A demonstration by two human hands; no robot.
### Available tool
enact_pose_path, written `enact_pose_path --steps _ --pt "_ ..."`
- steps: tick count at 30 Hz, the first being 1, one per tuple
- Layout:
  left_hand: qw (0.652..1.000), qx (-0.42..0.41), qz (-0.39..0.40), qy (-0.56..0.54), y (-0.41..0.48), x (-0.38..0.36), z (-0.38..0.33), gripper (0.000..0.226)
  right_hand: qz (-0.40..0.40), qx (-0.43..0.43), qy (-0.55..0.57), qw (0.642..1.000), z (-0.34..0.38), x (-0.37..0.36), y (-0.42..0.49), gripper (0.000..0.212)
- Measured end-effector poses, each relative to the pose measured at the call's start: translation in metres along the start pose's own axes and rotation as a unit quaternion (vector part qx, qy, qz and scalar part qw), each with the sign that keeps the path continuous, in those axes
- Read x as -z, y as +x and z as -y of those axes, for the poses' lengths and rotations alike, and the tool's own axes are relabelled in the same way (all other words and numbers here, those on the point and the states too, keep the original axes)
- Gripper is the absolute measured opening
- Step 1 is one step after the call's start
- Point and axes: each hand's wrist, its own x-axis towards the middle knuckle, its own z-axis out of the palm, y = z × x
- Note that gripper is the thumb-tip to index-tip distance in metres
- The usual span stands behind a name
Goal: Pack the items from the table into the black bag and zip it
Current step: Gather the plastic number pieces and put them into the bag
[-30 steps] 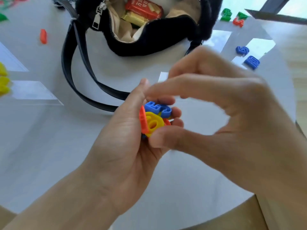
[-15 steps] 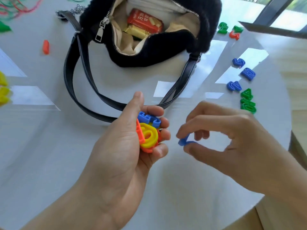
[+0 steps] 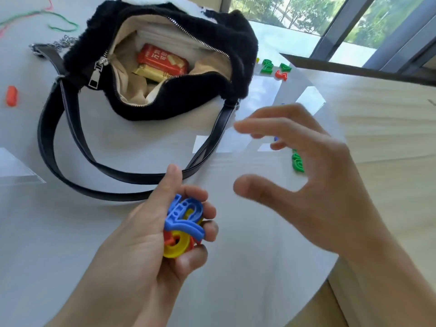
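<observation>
The black fuzzy bag point(image 3: 231, 43) lies unzipped at the top of the table, a red snack packet point(image 3: 162, 60) and a gold one inside its beige lining. My left hand point(image 3: 146, 251) holds a bunch of plastic number pieces point(image 3: 184, 223), blue on top, yellow and orange beneath. My right hand point(image 3: 313, 175) hovers to the right of it, fingers spread, holding nothing. It hides blue pieces on the table; a green piece point(image 3: 297, 162) shows beside its fingers. More green and red pieces point(image 3: 276, 68) lie right of the bag.
The bag's black strap point(image 3: 70, 142) loops across the table towards me. An orange piece point(image 3: 11, 95) lies at the far left, coloured strings point(image 3: 59, 22) and a chain at the top left. The round table's edge point(image 3: 330, 270) curves at the right, wooden floor beyond.
My right hand put the blue piece it pinched onto the bunch in my left hand, then opened and moved up and right. The view tilted up, so the bag sits lower in frame.
</observation>
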Motion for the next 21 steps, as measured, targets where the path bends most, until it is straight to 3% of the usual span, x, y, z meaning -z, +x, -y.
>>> enact_pose_path --steps 2,4,6,12,15,21 --pt "1.0 0.001 0.016 -0.004 0.0 0.001 0.003 0.038 -0.03 -0.112 -0.101 0.988 -0.031 0.016 0.005 0.068" --pt "1.0 0.011 0.019 -0.011 0.001 0.001 0.006 0.038 0.009 -0.247 -0.2 0.948 -0.062 0.025 0.006 0.084" --pt "0.999 0.02 0.024 -0.009 0.002 0.0 0.008 0.039 0.069 -0.315 -0.244 0.915 -0.085 0.028 0.009 0.088" --pt "0.998 0.052 0.022 -0.029 0.005 -0.008 0.014 0.04 0.145 -0.305 -0.248 0.908 -0.113 0.035 0.04 0.088" --pt "0.997 0.061 0.024 -0.038 0.008 -0.012 0.017 0.04 0.172 -0.266 -0.264 0.911 -0.115 0.034 0.048 0.067" --pt "0.997 0.064 0.029 -0.038 0.013 -0.01 0.02 0.041 0.136 -0.232 -0.238 0.933 -0.117 0.026 0.044 0.033"
